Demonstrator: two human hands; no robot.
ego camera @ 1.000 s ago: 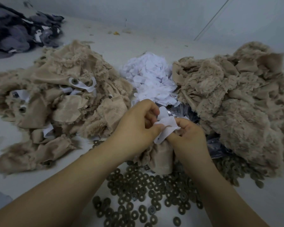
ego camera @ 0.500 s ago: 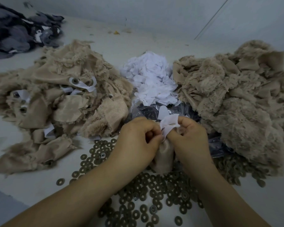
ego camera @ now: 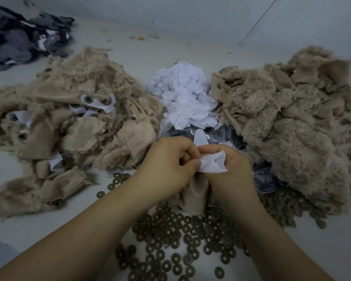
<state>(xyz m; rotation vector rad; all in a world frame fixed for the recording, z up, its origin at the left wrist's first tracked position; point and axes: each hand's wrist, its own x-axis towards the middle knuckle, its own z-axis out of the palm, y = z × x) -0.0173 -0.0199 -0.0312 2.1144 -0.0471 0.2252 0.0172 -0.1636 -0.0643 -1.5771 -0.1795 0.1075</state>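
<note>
Both hands met at the near middle of the table [ego camera: 18,224], just above the scattered washers [ego camera: 170,240]. The left hand [ego camera: 166,165] had its grip pinched on the left edge of a crumpled white patch [ego camera: 213,164]. The right hand [ego camera: 231,169] had its grip clamped on the patch's right side, with a tan plush piece [ego camera: 195,197] hanging below between the wrists.

The patch looked thin, so an uneven pull between the two grips could have torn it or slid it off the plush. Whatever sat under the fingers was hidden; a small part slipping out would likely have vanished among the loose washers. Both forearms lay low over those washers, and a careless sweep could have pushed some off the near edge
</note>
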